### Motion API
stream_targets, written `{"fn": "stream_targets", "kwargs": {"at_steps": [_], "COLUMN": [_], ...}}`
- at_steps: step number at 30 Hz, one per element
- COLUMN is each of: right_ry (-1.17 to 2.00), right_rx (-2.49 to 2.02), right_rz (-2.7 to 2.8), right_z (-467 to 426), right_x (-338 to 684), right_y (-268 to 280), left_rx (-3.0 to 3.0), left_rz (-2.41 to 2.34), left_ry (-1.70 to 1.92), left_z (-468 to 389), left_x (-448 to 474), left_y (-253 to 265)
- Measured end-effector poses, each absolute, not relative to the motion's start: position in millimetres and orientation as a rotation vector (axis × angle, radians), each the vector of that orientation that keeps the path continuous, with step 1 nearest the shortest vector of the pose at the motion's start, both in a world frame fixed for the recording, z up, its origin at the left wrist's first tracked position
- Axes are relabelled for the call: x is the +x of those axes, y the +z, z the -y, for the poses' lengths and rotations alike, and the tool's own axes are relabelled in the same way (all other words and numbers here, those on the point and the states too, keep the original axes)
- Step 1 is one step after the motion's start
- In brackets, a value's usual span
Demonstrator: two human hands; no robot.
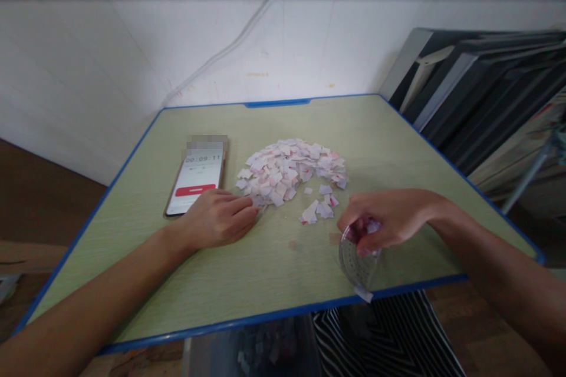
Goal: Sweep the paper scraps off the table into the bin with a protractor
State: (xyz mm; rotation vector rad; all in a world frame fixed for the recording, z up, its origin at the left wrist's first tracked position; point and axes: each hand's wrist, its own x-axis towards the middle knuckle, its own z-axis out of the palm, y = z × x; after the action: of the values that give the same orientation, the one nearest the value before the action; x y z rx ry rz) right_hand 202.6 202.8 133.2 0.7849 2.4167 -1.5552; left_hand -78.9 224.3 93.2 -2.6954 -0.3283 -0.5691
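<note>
A clear plastic protractor (356, 262) is gripped in my right hand (382, 218), tilted near the table's front edge. A white paper scrap (363, 294) is at its lower tip, at the blue edge. My left hand (221, 217) rests on the table with its fingers curled together, fingertips by the left edge of a heap of torn paper scraps (283, 171). Whatever those fingers hold, if anything, is hidden. Several loose scraps (310, 212) lie between the heap and my right hand.
A phone (194, 174) with a running timer lies left of the heap on the green, blue-edged table (260, 277). Below the front edge, a clear bin (252, 350) contains scraps. Dark flat panels (490, 82) lean at the right; a cable (239, 38) runs along the wall.
</note>
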Motion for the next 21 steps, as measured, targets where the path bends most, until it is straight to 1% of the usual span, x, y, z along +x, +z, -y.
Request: {"fn": "stream_targets", "kwargs": {"at_steps": [9,13,16,21], "right_ry": [-1.728,-1.750,-1.688,-1.484], "right_rx": [0.760,0.751,0.706,0.625], "right_rz": [-2.215,-2.155,-2.209,-2.409], "right_z": [-208.2,-209.6,-206.3,-197.5], "right_x": [206.8,207.5,204.6,196.6], "right_y": [126.5,125.1,127.3,133.1], "left_rx": [-2.672,-2.680,-2.667,-2.677], "left_rz": [0.332,0.328,0.330,0.321], "left_ry": [-0.555,-0.544,-0.544,-0.544], "left_z": [-225.0,-224.4,-223.9,-224.6], "left_x": [-80.2,-80.0,-79.9,-80.6], "left_y": [92.0,92.7,93.5,92.5]}}
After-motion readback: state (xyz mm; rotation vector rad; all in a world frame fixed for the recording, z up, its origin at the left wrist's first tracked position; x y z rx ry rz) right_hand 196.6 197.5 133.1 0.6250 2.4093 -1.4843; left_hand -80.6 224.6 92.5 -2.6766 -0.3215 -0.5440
